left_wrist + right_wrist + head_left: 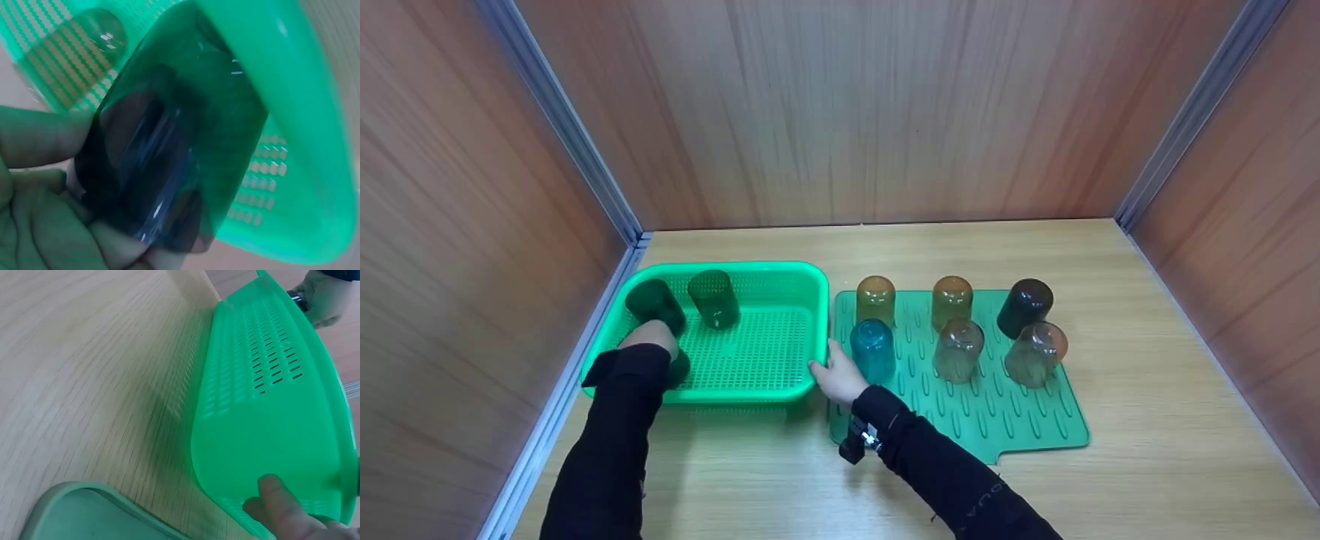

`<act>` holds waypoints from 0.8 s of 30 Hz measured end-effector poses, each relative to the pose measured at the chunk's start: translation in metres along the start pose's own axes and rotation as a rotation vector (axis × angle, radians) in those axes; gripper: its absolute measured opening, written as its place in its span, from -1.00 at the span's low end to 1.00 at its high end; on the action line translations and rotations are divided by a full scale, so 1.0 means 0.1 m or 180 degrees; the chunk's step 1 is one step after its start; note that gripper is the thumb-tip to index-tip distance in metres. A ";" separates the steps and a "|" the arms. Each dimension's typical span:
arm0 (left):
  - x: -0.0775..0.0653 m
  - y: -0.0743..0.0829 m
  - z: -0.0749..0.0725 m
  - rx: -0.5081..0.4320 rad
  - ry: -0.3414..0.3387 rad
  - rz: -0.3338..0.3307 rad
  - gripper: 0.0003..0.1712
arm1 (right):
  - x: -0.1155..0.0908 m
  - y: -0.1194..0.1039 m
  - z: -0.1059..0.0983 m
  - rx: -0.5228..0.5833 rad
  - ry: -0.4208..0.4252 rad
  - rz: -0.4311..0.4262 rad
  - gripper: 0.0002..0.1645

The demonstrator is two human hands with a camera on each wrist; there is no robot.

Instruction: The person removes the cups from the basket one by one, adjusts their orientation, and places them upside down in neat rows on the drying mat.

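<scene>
A green plastic basket (802, 391) with a perforated floor stands at the left. My left hand (651, 337) reaches over its left side and grips a dark green drinking glass (654, 298) near one end; the left wrist view shows thumb and fingers around the glass (185, 124). A second dark glass (714, 300) leans in the back of the basket. Another dark glass (679, 369) is half hidden by my left wrist. My right hand (840, 375) holds the basket's right rim, with fingertips on the outer wall in the right wrist view.
Right of the basket lies a green draining mat (982, 427) with several upturned glasses, among them a blue glass (873, 352), an amber glass (952, 300), a clear glass (958, 351) and a dark glass (1025, 306). Wooden panels wall the table on three sides.
</scene>
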State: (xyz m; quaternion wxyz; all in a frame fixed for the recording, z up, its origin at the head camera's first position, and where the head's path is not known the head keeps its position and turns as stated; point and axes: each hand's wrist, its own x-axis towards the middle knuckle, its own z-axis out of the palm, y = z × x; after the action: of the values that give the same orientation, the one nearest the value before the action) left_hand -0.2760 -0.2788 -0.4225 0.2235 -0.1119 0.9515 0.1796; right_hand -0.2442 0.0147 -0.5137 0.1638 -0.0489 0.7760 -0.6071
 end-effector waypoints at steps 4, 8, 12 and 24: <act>-0.14 0.19 0.10 -0.0077 0.0310 0.0153 -0.73 | -0.02 0.00 -0.02 0.0144 -0.0085 0.0064 -0.34; -0.16 0.38 0.15 -0.0124 0.0599 0.0432 -0.67 | -0.02 0.00 -0.04 0.0361 -0.0191 0.0089 -0.40; -0.21 0.56 0.24 -0.0440 0.0899 0.0691 -0.51 | -0.02 0.02 -0.06 0.0435 -0.0218 0.0070 -0.42; -0.51 0.96 0.59 -0.1786 0.1496 0.1450 -0.72 | -0.15 0.12 -0.21 0.0841 -0.0235 0.0437 -0.12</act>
State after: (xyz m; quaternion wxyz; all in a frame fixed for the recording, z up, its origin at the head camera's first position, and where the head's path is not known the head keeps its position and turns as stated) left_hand -0.2369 -0.1610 -0.4202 -0.0838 0.0067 0.8912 0.4458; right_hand -0.2355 0.0412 -0.5178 0.2384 0.0039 0.6843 -0.6891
